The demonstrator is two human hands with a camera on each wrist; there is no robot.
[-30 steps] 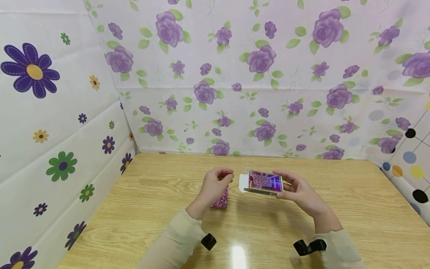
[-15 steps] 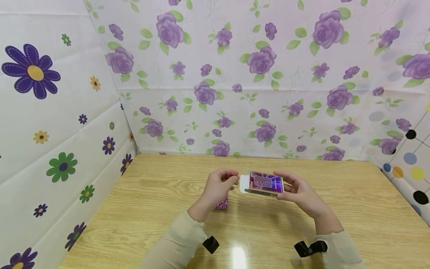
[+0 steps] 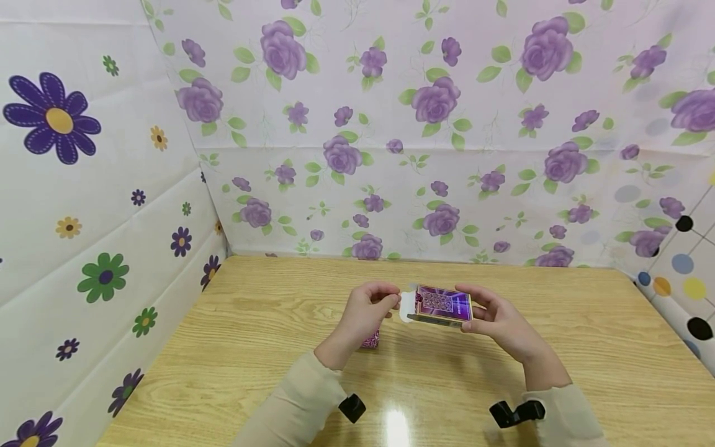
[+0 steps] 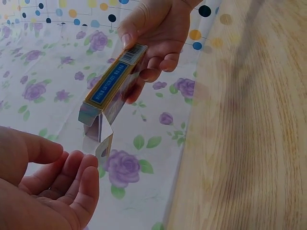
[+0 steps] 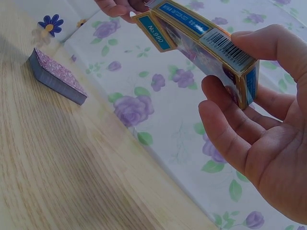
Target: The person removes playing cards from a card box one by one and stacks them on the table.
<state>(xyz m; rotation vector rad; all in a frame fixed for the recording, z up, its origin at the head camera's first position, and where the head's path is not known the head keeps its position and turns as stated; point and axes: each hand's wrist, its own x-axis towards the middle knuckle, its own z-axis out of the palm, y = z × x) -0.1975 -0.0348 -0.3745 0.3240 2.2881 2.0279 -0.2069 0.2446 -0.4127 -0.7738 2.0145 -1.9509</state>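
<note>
My right hand [image 3: 499,320] holds a purple playing card box [image 3: 441,302] above the table, thumb on one narrow side and fingers on the other. Its open end points left, with a white end flap [image 3: 408,306] sticking out. My left hand [image 3: 365,310] is at that end, its fingers loosely bent and the fingertips right at the flap. In the left wrist view, a side flap [image 4: 89,112] also stands out from the box mouth. A deck of cards [image 5: 56,76] with pink patterned backs lies on the table, mostly hidden behind my left hand in the head view.
The wooden table [image 3: 268,298] reaches back to a white cloth wall [image 3: 480,205] printed with purple roses. Another flowered cloth [image 3: 112,211] borders the left side, and a dotted one [image 3: 678,285] the right.
My left hand has moved right, from a gap beside the box to its end flap, covering more of the deck. The box and my right hand have barely shifted.
</note>
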